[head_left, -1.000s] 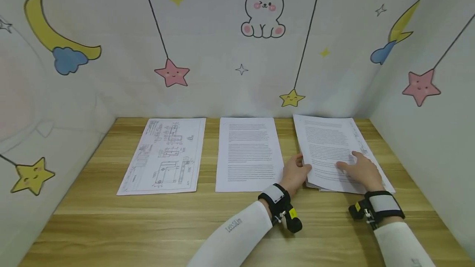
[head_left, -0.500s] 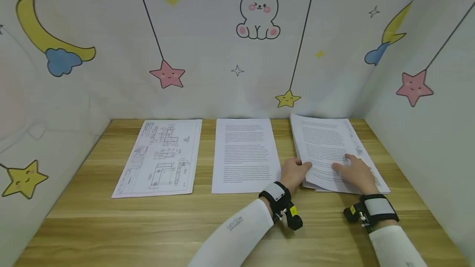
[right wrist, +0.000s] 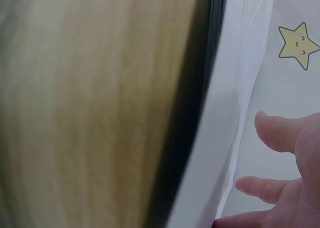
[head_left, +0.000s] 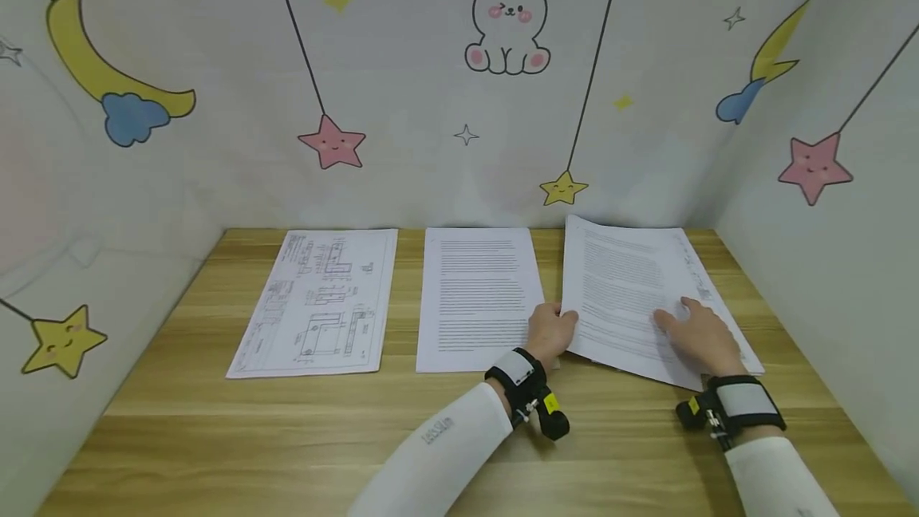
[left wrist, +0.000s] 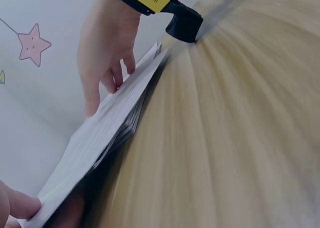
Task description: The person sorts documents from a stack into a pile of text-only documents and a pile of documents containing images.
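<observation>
At the right of the desk lies a stack of printed paper [head_left: 623,294]. My left hand [head_left: 549,333] pinches the left edge of its top sheet, thumb above and fingers below. That sheet is raised and bowed; in the left wrist view the lower sheets [left wrist: 131,125] show beneath it, slightly fanned. My right hand [head_left: 705,341] is over the stack's right part, thumb and fingers spread, fingertips right at the paper. In the right wrist view, its thumb [right wrist: 280,132] stands beside the curved paper [right wrist: 215,123].
A text page [head_left: 477,294] lies in the middle of the wooden desk [head_left: 301,445], close to my left hand. Further left is a sheet with technical drawings [head_left: 323,301]. White walls [head_left: 431,46] with cartoon prints bound the desk at the back and sides.
My left hand has shifted left, drawing the top sheet's left edge with it and lifting it off the stack. My right hand has stayed in about the same place on the paper.
</observation>
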{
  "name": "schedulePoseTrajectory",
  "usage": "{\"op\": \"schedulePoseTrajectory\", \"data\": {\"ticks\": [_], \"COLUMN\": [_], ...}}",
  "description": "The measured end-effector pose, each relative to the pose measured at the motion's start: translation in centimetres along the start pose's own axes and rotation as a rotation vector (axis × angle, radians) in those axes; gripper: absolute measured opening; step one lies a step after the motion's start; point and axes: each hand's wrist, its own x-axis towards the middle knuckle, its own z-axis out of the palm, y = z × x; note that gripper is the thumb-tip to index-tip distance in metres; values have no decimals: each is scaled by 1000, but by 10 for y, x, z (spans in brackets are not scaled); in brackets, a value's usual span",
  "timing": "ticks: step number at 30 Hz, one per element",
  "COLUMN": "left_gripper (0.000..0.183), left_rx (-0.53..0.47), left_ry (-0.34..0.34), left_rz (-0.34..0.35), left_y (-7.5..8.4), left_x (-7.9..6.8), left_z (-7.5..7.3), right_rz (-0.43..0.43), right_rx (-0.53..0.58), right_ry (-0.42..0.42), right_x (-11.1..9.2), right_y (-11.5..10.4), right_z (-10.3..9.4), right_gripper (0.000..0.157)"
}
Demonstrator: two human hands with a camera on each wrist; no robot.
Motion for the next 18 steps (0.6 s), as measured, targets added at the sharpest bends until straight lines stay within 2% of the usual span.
{"op": "schedulePoseTrajectory", "data": {"ticks": [5, 9, 15, 18], "left_gripper": [34, 41, 40, 41], "left_rx": [-37, -89, -139, -152], "left_ry": [-24, -60, -74, -64], "left_rz": [12, 27, 72, 80], "left_y": [-5, -8, -9, -9], "left_x": [2, 4, 1, -2], "left_z": [-19, -39, -79, -101], "right_rz": [-4, -21, -61, -82], "right_rx": [49, 193, 356, 479], "right_ry": [7, 2, -46, -49], "right_x": [-1, -4, -9, -11], "right_y": [-8, -28, -64, -79], "right_z": [5, 6, 2, 6], "right_gripper": [87, 90, 93, 91]}}
